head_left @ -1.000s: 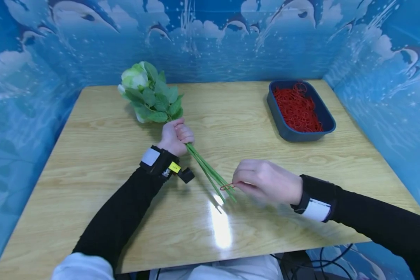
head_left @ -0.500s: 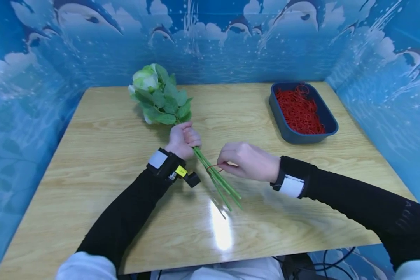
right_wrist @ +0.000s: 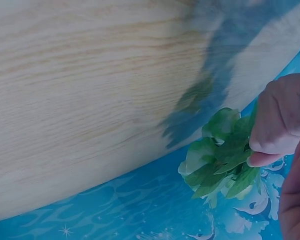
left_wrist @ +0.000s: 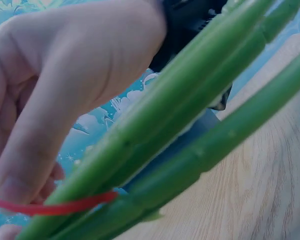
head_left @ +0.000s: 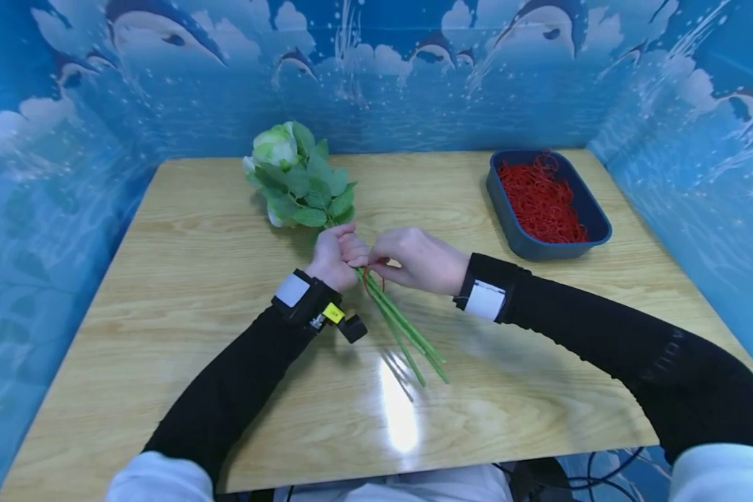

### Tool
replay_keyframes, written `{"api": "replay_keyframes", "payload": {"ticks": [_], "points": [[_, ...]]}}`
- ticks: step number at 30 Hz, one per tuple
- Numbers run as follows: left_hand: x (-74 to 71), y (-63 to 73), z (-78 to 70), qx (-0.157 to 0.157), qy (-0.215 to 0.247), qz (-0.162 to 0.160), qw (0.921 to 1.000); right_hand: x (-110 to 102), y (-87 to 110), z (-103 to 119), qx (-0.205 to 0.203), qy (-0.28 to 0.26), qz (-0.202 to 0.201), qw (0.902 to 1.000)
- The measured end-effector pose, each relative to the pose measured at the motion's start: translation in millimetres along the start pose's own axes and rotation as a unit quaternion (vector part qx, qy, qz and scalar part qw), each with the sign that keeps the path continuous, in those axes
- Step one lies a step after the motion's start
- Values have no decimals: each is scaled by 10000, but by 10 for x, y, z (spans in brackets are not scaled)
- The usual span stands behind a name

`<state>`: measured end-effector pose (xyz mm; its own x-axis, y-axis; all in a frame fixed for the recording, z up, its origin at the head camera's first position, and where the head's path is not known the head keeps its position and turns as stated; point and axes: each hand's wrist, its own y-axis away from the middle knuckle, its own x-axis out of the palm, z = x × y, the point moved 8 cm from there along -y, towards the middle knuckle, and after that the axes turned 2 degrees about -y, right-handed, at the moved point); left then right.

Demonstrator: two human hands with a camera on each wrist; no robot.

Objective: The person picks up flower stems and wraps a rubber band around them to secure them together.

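A bunch of pale green flowers (head_left: 307, 174) with leafy tops points toward the back of the table, its bare green stems (head_left: 408, 328) slanting toward the front. My left hand (head_left: 339, 258) grips the stems just below the leaves. Close beside it, my right hand (head_left: 417, 259) pinches a red rubber band (left_wrist: 65, 206) between thumb and fingers. The band loops around the stems right below the left fist, and the left wrist view shows it stretched across them. In the right wrist view, the leafy flower heads (right_wrist: 220, 160) stick out past the left hand.
A dark blue bin (head_left: 521, 244) filled with red rubber bands (head_left: 542, 202) stands at the back right of the wooden table (head_left: 226, 209). A blue dolphin-print backdrop (head_left: 376, 111) closes off the back and sides. Black cables (head_left: 592, 481) hang below the front edge.
My right hand has slid the red rubber band up along the stems, from near their cut ends to the left fist. The left hand still grips the bunch, now slightly further right in view.
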<state>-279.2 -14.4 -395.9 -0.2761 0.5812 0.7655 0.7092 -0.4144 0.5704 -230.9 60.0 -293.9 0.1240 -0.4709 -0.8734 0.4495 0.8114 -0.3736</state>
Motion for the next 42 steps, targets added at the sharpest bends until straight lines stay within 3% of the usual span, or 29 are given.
{"api": "replay_keyframes", "payload": {"ticks": [7,14,20,24,30,33,37,40,42], "points": [[37,-19,27,5,272,112,9996,-25,-77,-55,0,93,-254,9996],[81,15,63,-88,90,329,9994,-85,-127,-83,63,221,-487,9985],[129,34,33,140,-150,458,9987,-166,-164,-120,245,713,-733,9945],[140,37,38,147,-485,558,9972,-277,-127,-125,149,1308,-1073,9855],[165,68,-9,410,-537,656,9956,-571,-42,-183,127,2013,-1958,9597],[191,115,-33,440,-256,730,9960,-671,-2,-356,723,1943,-2137,9546],[243,192,-56,379,356,965,9940,-658,130,-729,2035,1453,-2207,9427],[285,248,-68,275,956,1194,9878,-495,253,-963,2846,1015,-2139,9289],[307,279,-76,175,1438,1319,9806,-311,303,-1045,3150,853,-1934,9252]]}}
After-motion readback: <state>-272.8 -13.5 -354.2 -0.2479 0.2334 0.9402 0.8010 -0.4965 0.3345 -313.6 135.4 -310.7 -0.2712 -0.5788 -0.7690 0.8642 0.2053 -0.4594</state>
